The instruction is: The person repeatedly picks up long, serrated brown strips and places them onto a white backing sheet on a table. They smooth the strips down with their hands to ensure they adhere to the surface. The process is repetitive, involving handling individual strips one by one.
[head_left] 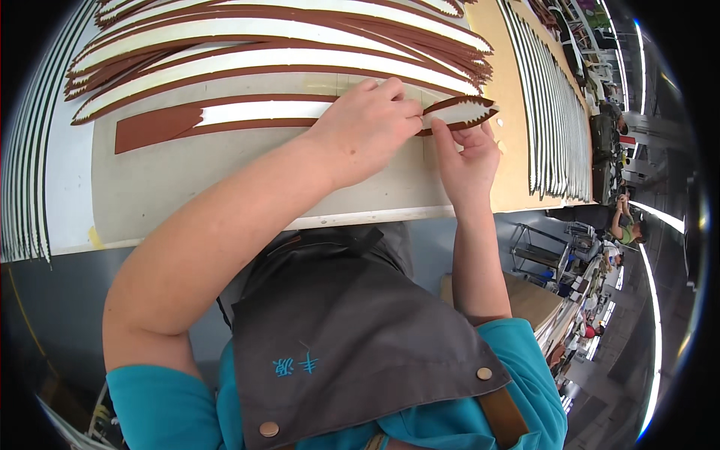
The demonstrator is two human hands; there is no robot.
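A reddish-brown leather-like strip (259,113) with a white middle band lies along the near part of the table. Its left end is plain brown; toward the right its edges fold in over the white, and the tip is notched and pointed. Bent over the strip, my left hand (371,124) has its fingers closed at the edge near that tip. My right hand (469,154) pinches the tip from the near side, its thumb against the lower edge and the other fingers curled beneath. What lies under my left fingers is partly hidden.
Behind, a pile of similar brown-and-white strips (247,61) spreads across the table. Rows of dark-edged strips lie at the right (551,112) and far left (37,135). The table's front edge (375,216) runs before me. A cart (540,247) and several people are off to the right.
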